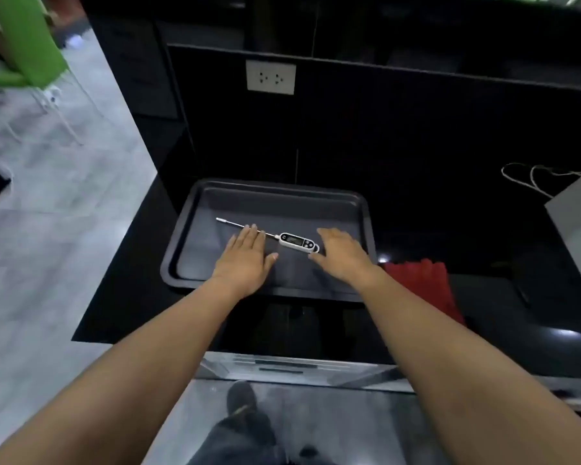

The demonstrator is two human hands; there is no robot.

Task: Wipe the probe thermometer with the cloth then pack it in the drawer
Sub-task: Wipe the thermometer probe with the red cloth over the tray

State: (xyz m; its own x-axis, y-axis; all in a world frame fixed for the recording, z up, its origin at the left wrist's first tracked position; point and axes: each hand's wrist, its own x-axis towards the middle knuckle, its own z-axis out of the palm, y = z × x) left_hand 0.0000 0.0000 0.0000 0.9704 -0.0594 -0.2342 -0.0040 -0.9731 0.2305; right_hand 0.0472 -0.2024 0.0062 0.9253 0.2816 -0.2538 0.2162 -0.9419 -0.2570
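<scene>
1. Head view, layout: a probe thermometer (275, 235) lies flat in a dark baking tray (349, 196) on a black countertop (141, 280). Its white display body sits toward the right and its thin metal probe runs out to the left and slightly away from the person.
2. Head view, left hand (245, 260): it is spread flat with palm down, holding nothing. Its fingertips (249, 229) reach the middle of the probe shaft, and contact looks likely but cannot be confirmed.
3. Head view, right hand (341, 256): it too is spread and empty, palm down, just beside the display end. Its thumb side lies close to the loop at the thermometer's right tip.
4. Head view, cloth: a red cloth (423, 280) lies bunched on the countertop just outside the tray's right front corner, next to the right forearm. Nothing holds it.
5. Head view, key relation: the thermometer's long axis runs left to right between the two hands, so each hand faces one end. The right hand is nearer both the display body and the cloth, and the left is nearer the probe.
6. Judgement: wiping has not begun, since the cloth lies untouched. A sensible split would be one hand lifting the thermometer while the right reaches back for the cloth.
7. Head view, drawer: a steel drawer front (282, 367) appears below the counter edge. Whether it is the intended drawer cannot be told.
</scene>
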